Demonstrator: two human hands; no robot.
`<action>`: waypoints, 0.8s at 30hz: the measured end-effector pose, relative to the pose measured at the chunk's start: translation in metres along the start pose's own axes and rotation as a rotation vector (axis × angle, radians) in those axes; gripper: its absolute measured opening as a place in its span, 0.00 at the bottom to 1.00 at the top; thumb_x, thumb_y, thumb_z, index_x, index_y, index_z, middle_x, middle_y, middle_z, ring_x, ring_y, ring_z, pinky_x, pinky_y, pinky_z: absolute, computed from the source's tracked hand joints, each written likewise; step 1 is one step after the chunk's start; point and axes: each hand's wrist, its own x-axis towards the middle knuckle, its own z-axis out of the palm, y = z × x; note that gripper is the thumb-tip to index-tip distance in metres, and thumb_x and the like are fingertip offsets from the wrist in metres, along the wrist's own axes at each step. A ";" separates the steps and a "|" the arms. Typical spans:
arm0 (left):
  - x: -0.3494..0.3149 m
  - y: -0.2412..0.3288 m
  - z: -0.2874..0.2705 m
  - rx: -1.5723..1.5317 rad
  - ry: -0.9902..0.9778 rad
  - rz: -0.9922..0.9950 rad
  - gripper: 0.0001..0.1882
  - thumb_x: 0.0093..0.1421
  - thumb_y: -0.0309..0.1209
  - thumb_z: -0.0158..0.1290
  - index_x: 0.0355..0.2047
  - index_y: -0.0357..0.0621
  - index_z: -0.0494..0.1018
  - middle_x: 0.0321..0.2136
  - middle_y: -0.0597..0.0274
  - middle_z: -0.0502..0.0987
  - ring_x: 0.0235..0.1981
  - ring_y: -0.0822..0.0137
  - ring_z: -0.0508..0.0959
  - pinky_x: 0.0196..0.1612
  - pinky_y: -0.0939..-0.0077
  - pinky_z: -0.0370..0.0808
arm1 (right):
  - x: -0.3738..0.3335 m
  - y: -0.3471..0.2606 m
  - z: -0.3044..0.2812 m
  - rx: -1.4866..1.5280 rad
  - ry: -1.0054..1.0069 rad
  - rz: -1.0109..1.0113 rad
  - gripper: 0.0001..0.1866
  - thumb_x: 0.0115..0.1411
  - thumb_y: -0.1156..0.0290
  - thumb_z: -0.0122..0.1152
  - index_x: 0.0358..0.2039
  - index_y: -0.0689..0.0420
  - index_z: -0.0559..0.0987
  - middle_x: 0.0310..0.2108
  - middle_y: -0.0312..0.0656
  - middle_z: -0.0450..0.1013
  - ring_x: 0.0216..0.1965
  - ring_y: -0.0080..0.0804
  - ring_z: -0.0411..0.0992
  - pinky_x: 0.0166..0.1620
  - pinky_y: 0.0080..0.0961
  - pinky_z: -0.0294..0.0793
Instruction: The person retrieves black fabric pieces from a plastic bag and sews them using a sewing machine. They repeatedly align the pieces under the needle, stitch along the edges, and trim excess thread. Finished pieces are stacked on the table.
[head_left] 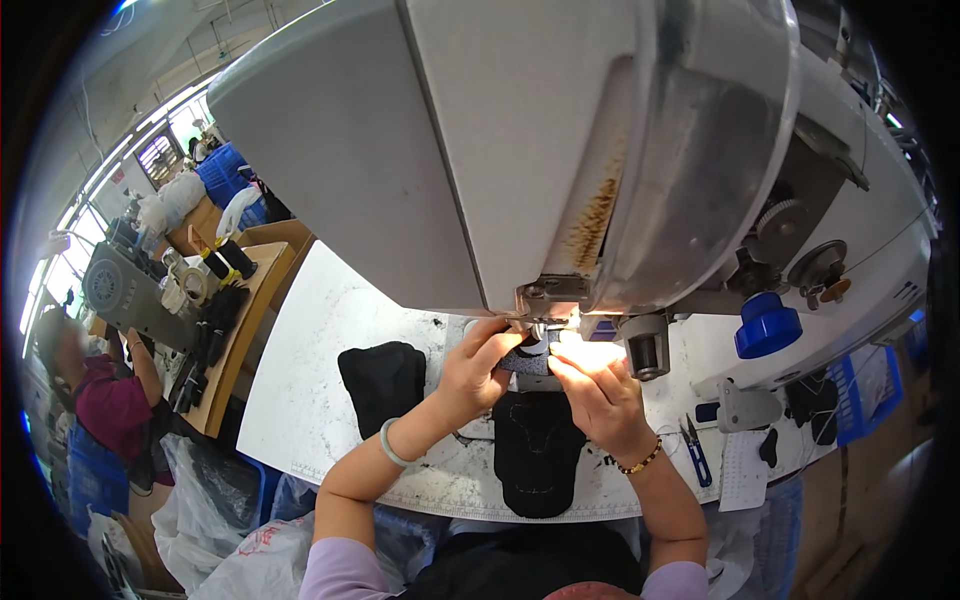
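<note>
Under the head of a large white sewing machine (340,170), my hands meet at a small dark grey fabric piece (526,362) beside the presser foot. My left hand (475,370) pinches its left side, thumb and fingers close together. My right hand (603,395) grips its right side, with the fingertips brightly lit by the machine lamp. A black padded piece with stitched outlines (538,455) lies just in front, below the hands; whether it joins the grey piece I cannot tell. Another black fabric piece (382,388) lies flat left of my left forearm.
Blue-handled thread snips (697,452) and a printed white sheet (743,470) lie right on the white table (290,400). A blue knob (768,326) juts from the machine. Plastic bags (255,560) bunch below the table. Far left, another person (105,400) works beside a wooden bench (240,350).
</note>
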 end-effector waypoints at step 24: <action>0.030 0.014 -0.039 0.159 -0.292 0.152 0.25 0.37 0.10 0.49 0.40 0.38 0.72 0.40 0.55 0.75 0.45 0.57 0.76 0.45 0.68 0.77 | -0.003 0.006 0.008 -0.010 0.088 0.114 0.13 0.52 0.78 0.65 0.39 0.59 0.78 0.37 0.41 0.74 0.29 0.29 0.72 0.31 0.22 0.73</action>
